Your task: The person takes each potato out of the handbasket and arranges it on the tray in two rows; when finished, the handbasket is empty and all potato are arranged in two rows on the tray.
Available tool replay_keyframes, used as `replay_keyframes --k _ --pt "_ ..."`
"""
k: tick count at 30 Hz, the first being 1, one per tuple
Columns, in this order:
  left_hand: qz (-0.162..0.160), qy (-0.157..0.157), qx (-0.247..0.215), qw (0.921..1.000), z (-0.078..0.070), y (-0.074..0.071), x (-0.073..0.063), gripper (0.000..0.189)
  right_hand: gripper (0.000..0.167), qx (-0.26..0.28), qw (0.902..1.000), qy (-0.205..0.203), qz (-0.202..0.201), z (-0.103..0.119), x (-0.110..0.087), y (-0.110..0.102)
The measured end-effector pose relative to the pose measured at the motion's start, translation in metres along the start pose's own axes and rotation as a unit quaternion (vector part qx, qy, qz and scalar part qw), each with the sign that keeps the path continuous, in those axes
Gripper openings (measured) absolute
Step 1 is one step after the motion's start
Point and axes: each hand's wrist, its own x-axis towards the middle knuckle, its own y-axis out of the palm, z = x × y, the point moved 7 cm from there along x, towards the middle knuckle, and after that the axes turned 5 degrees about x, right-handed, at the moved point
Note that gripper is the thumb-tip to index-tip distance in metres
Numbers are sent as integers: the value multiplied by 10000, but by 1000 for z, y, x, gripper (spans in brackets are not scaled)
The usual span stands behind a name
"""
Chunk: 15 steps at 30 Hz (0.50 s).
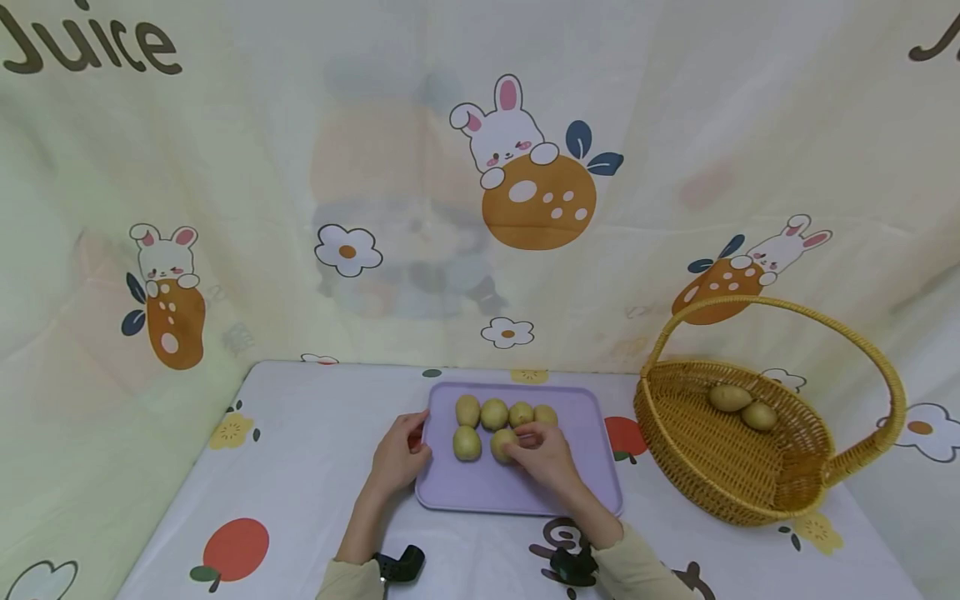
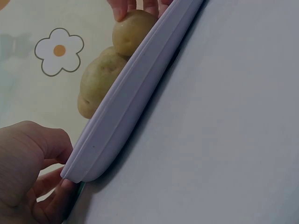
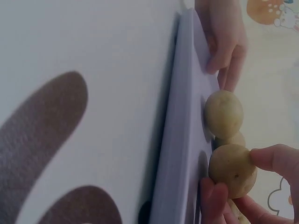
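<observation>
A shallow lilac tray [image 1: 480,490] lies on the table with several potatoes on it. A back row of potatoes [image 1: 494,414] runs along its far side, and one potato [image 1: 467,443] sits in front of that row at the left. My right hand [image 1: 553,460] pinches another potato [image 3: 232,170] between thumb and fingers, low over the tray beside that front one. At the tray's left rim, my left hand [image 1: 399,454] grips the edge, its thumb above and fingers beneath in the left wrist view.
A wicker basket [image 1: 742,475] with a tall arched handle [image 1: 847,329] stands right of the tray, holding two potatoes [image 1: 738,404]. The tablecloth [image 1: 322,433] has printed fruit, and a printed cloth [image 1: 262,167] hangs behind the table.
</observation>
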Motion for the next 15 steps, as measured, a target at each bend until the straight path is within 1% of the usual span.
replay_keyframes --k 6,11,15 --pt "-24 16 -3 10000 1 1 0 58 31 -324 9994 47 -96 -4 2 1" --pt "-39 22 17 10000 1 0 -1 58 30 -23 9999 136 13 -7 3 7" --pt "-20 32 4 10000 0 0 -1 58 29 -1 9998 193 97 -7 3 10"
